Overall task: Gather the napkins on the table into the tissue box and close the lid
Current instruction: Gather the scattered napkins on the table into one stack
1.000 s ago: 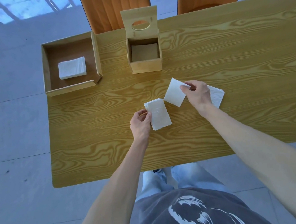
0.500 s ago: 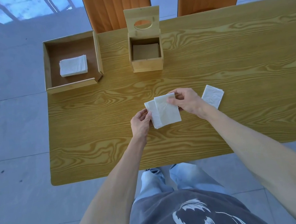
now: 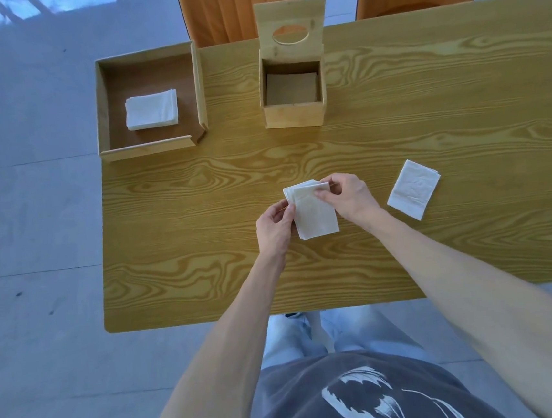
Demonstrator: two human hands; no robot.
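Both hands pinch the napkin stack [image 3: 314,213] at frame centre: left hand [image 3: 275,230] its left edge, right hand [image 3: 347,198] its top. One napkin [image 3: 413,189] lies to the right, and the box [image 3: 294,114] is open above.

Table [image 3: 426,100] was wood-grain laminate, smooth with a slight sheen. Tissue box [image 3: 294,117] and tray [image 3: 147,149] were pale raw-looking wood, matt; tray floor darker brown. Napkins [image 3: 314,217] were white soft paper, faintly embossed, matt. Chairs [image 3: 241,6] were orange fabric. Floor [image 3: 32,215] was grey tile, smooth.
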